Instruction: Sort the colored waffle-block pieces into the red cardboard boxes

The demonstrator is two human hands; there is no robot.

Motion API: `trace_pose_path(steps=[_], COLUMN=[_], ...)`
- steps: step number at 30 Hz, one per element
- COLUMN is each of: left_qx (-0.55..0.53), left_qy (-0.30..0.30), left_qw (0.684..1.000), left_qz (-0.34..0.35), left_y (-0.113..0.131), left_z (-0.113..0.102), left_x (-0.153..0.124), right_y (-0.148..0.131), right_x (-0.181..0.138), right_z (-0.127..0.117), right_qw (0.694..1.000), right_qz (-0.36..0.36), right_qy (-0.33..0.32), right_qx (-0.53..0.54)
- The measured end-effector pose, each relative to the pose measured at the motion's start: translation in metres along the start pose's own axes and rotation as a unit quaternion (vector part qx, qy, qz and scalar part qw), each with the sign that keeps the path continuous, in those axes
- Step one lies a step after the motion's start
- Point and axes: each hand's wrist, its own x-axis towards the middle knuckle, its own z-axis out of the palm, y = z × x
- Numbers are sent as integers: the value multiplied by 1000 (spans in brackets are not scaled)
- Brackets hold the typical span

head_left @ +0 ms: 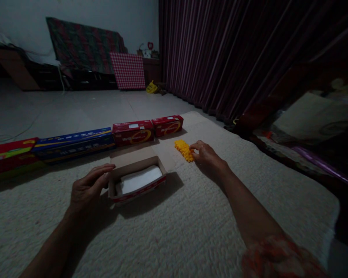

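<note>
An open red cardboard box [118, 192] with a white sheet inside lies on the pale textured mat, its lid folded back. My left hand [88, 187] rests against the box's left end, fingers curved along its edge. My right hand [205, 155] reaches forward and pinches the near end of a bumpy yellow piece [183, 149] that lies on the mat to the right of the box.
A row of closed boxes lines the mat's [191, 224] far edge: two red ones [132, 132] [167, 125], a long blue one [75, 143] and a red-green one [10, 154]. Striped dark curtain [220, 54] stands at right; furniture at far right.
</note>
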Motion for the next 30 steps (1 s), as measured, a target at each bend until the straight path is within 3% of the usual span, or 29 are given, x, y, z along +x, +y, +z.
trace_pose_path(steps=[16,30], left_qx=[4,6], left_qy=[-11,-14], left_qw=[1000,1000], left_qz=[-11,-3], left_y=[-4,-3], left_z=[-3,-2], left_x=[-1,0], right_y=[-16,1], right_x=[-10,0], right_z=[-2,16], right_qw=[999,996], right_qz=[10,89], right_qy=[18,24], right_qx=[-29,6])
